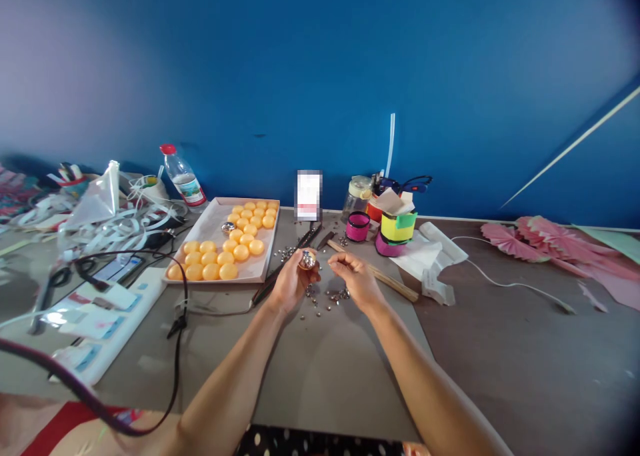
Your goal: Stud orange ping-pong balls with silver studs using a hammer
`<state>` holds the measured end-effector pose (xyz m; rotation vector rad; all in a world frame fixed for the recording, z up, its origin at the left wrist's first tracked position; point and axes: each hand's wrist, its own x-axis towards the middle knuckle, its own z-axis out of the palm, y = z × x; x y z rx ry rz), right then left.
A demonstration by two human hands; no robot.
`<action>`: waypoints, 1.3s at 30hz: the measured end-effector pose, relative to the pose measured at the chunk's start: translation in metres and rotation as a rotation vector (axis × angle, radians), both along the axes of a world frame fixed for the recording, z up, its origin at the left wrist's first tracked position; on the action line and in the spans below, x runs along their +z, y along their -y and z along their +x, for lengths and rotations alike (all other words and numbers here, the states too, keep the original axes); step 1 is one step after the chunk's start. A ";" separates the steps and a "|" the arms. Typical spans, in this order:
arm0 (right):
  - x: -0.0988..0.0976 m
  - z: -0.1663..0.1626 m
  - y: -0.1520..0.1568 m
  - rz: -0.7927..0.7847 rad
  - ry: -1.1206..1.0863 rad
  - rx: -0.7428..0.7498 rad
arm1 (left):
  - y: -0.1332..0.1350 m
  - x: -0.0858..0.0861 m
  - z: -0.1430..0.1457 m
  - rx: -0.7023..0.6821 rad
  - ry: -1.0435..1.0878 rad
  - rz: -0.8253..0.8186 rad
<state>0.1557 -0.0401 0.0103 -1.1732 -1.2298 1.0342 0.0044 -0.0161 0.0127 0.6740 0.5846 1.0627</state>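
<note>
My left hand (pixel 290 281) is closed around a small round ball (pixel 307 261) with shiny silver pieces on its upper face and an orange-yellow edge. To its right, my right hand (pixel 356 275) is held in a pinch, its fingertips a short gap from the ball. Whatever those fingertips hold, if anything, is too small to make out. Loose silver studs (pixel 338 295) lie scattered on the grey mat (pixel 345 369) below and between the hands. Orange balls (pixel 210 257) fill part of a shallow white box (pixel 200 224) at the left, with one silver-covered ball (pixel 228 227) among them.
A soldering-iron-like black tool (pixel 267 286) and a wooden stick (pixel 395 284) lie near the hands. Cables (pixel 183 309) and a white power strip (pixel 120 329) are at the left. A bottle (pixel 184 177), tape rolls (pixel 397 228) and a glass jar (pixel 356 196) stand behind.
</note>
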 end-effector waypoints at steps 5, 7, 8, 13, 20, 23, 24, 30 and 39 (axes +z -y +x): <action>0.009 -0.008 0.004 -0.021 -0.108 0.033 | 0.004 -0.006 0.005 -0.049 -0.054 0.049; 0.010 -0.011 0.005 -0.038 -0.124 0.056 | 0.004 -0.007 0.006 -0.062 -0.067 0.071; 0.011 -0.011 0.005 -0.046 -0.129 0.066 | 0.005 -0.007 0.006 -0.070 -0.073 0.080; 0.008 -0.011 0.004 -0.072 -0.153 0.111 | 0.004 -0.008 0.006 -0.068 -0.097 0.086; 0.006 -0.011 0.004 -0.079 -0.237 0.144 | 0.005 -0.010 0.008 -0.052 -0.110 0.098; 0.008 -0.011 0.004 -0.086 -0.257 0.167 | 0.006 -0.009 0.009 -0.047 -0.115 0.085; 0.008 -0.011 0.004 -0.091 -0.258 0.178 | 0.006 -0.009 0.009 -0.046 -0.118 0.086; 0.004 -0.011 0.004 -0.111 -0.240 0.189 | 0.007 -0.010 0.010 -0.017 -0.150 0.097; 0.001 -0.013 0.003 -0.102 -0.198 0.112 | 0.005 -0.019 0.008 0.016 -0.273 0.190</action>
